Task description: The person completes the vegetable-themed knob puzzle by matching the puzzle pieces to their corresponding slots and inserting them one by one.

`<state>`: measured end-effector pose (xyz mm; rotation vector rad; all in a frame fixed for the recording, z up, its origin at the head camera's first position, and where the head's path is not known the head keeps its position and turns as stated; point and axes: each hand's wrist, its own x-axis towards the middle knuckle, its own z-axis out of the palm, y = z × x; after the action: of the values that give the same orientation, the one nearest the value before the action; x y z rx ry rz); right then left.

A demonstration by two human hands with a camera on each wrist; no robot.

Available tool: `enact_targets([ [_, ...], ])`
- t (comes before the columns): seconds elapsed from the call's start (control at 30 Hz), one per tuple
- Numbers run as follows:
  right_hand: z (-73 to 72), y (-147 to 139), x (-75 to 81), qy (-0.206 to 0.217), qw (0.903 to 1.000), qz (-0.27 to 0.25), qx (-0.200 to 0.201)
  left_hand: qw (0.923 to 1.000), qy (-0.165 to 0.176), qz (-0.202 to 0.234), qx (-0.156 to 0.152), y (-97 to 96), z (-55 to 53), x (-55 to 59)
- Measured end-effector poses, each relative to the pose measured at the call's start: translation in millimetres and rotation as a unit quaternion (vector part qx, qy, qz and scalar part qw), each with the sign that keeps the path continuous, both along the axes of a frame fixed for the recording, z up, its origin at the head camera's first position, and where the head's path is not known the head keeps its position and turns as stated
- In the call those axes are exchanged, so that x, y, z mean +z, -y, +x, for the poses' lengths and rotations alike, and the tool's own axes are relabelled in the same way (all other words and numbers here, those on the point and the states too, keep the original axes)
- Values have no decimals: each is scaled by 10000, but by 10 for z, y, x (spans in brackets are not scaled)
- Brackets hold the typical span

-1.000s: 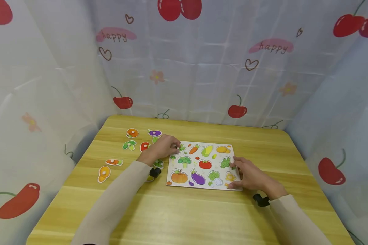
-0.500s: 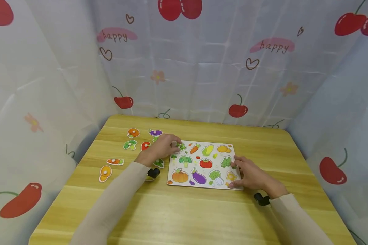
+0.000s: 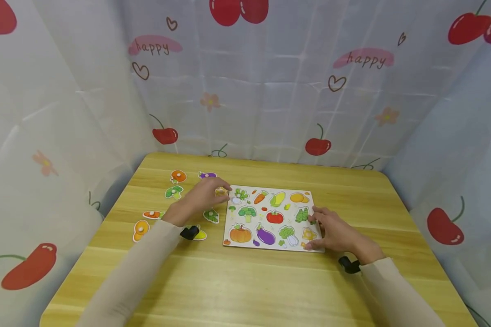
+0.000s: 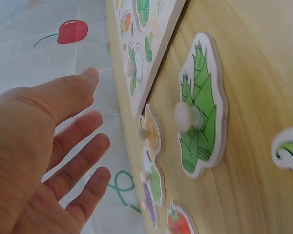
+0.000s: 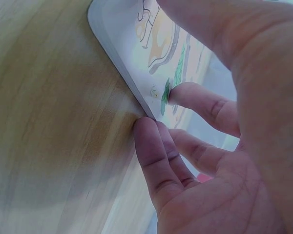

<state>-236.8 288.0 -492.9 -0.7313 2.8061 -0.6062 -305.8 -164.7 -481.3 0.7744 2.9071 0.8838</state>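
A white wooden peg puzzle board (image 3: 253, 213) printed with vegetables lies flat on the table. In its top left corner sits a leafy green-and-white vegetable piece (image 3: 240, 195), its round knob (image 4: 129, 68) showing in the left wrist view. My left hand (image 3: 204, 195) is just left of that corner, fingers apart and holding nothing. Below it lies a green asparagus-like piece (image 4: 200, 107) with a pale knob. My right hand (image 3: 335, 230) rests at the board's right edge. The right wrist view has its index fingertip on the printed face and other fingertips against the edge (image 5: 132, 90).
Left of the board, loose knobbed pieces lie on the table: pumpkin (image 3: 178, 176), eggplant (image 3: 207, 175), broccoli (image 3: 173, 192), carrot (image 3: 151, 214), an orange rounded piece (image 3: 141, 230) and a yellow piece (image 3: 200, 235). A tomato piece (image 4: 180, 222) shows in the left wrist view. Printed curtains (image 3: 262, 113) surround the table.
My left hand has let go of the leafy green-and-white piece's knob and moved left, off the board's corner. The piece now lies in the board. My right hand has stayed in place.
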Motion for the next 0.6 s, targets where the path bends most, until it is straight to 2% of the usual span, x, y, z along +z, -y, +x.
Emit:
enact_targets([
  [0.13,-2,3,-3,31,10000,-11,-25,9999,-101,-7,-91,108,47,-15],
  [0.3,-6,5,-24,46,10000,-15,-9,9998,-117,-168,-21,228,162,6],
  [0.6,-30,-6,-32,31,10000,-15,-30,9982,-516,-298,-90,402,353,-2],
])
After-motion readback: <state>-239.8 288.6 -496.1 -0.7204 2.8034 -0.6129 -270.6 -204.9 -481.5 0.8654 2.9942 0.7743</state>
